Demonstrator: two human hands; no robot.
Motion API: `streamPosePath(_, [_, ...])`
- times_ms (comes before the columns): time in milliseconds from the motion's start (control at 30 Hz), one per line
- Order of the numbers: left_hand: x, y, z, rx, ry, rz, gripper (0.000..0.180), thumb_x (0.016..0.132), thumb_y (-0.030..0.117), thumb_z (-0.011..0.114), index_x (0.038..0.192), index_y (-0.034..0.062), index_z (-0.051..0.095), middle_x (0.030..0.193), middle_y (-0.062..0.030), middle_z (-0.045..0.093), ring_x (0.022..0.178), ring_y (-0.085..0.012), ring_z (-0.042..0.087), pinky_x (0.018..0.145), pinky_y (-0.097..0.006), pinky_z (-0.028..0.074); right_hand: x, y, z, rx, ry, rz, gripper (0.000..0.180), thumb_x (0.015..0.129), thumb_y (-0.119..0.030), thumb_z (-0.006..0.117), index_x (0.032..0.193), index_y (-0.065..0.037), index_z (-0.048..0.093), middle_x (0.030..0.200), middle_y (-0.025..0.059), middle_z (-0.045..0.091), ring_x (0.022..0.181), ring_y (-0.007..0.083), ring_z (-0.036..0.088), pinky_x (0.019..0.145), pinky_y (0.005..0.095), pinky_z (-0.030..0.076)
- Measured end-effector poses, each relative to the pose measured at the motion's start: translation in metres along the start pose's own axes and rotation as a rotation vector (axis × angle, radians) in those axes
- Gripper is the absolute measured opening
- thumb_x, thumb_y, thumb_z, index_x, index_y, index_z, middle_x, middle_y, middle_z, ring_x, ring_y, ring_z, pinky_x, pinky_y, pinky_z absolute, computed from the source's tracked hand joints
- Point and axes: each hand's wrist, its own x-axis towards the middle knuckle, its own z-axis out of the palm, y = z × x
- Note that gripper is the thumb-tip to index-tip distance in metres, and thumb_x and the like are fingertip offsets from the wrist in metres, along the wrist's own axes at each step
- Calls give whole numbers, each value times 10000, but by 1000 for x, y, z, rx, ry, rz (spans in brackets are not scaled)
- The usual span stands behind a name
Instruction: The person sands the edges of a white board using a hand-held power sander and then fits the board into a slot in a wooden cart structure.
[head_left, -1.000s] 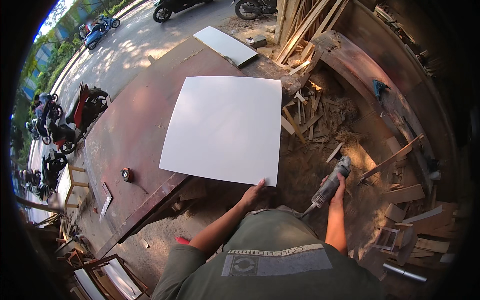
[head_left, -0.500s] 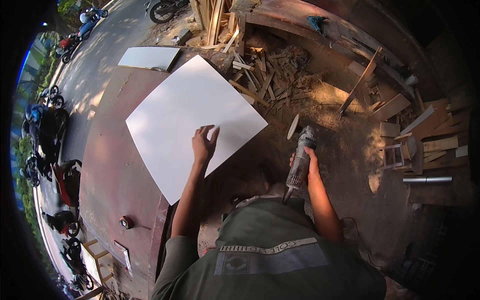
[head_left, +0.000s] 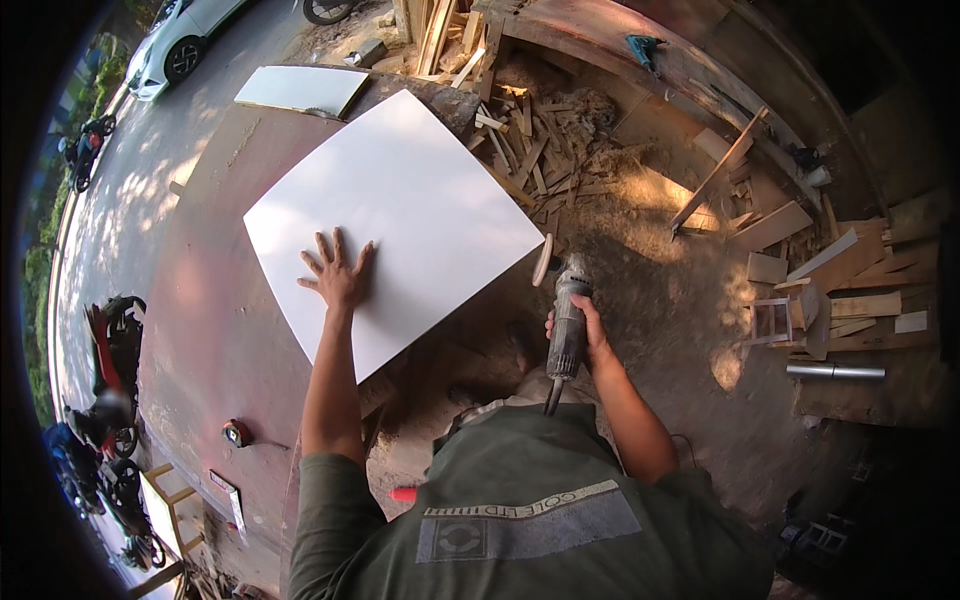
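Observation:
A square white board (head_left: 420, 190) lies on the reddish worktable (head_left: 200, 300), its right corner and lower right edge jutting past the table. My left hand (head_left: 340, 272) rests flat on the board with fingers spread. In my right hand (head_left: 588, 325) is an angle grinder (head_left: 567, 325), gripped round its body. The grinder's pale disc (head_left: 543, 260) stands edge-on close to the board's right corner; whether it touches I cannot tell. From the grinder's rear a cord runs down toward my shirt.
A smaller white panel (head_left: 300, 90) lies at the table's far end. A tape measure (head_left: 237, 433) sits near its left side. Wood scraps (head_left: 530, 150) pile up beyond the board. A teal drill (head_left: 643, 50) lies on the far bench. Motorcycles and a white car (head_left: 180, 45) are on the road.
My left hand has moved left and flattened onto the board. The grinder has shifted left, its disc now close to the board's right corner. A white car has appeared on the road.

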Motion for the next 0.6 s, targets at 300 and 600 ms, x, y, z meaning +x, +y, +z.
streamPosePath(300, [0,-1,-1,5,14,-11,942,886,844,379,1628,286,223,1713,-54,99,1550,-452,-6,1110,-803,26,-1,-7,1,-23,-4,28,554,854,-448,691,1162,-21,519,894,157,631,783,285,674,710,439,604])
streamPosePath(600, [-2,2,-3,23,28,-14,906,896,814,421,1623,307,231,1710,-73,108,1543,-468,22,1109,-803,36,1,-25,4,-97,-6,25,551,842,-458,698,1146,-26,542,898,148,640,773,281,677,710,440,602])
